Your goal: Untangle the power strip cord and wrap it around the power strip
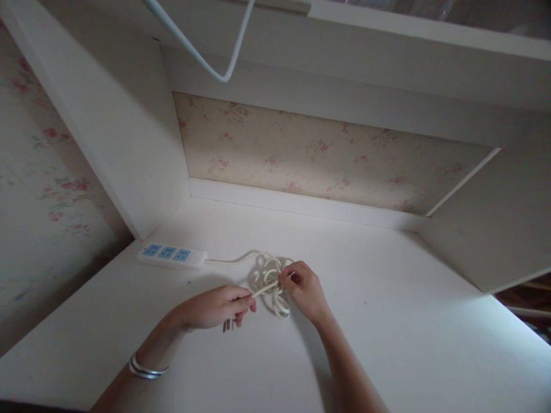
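A white power strip [172,256] with three blue socket faces lies at the left of the white desk. From its right end a cream power cord [280,304] runs into a loose tangle of loops near the desk's middle. My left hand [226,307] is closed on the plug end of the cord; metal prongs stick out below the fingers, and the plug's body is mostly hidden. Pinched between thumb and fingers of my right hand [301,287] is the cord beside the tangle. A short straight stretch of cord spans the two hands.
White side panels [129,115] and a low back ledge [301,203] enclose the desktop [387,298]. Overhead, a shelf [408,63] crosses, and a pale bent rod [224,77] hangs at the top. Floral wallpaper [293,149] covers the wall behind.
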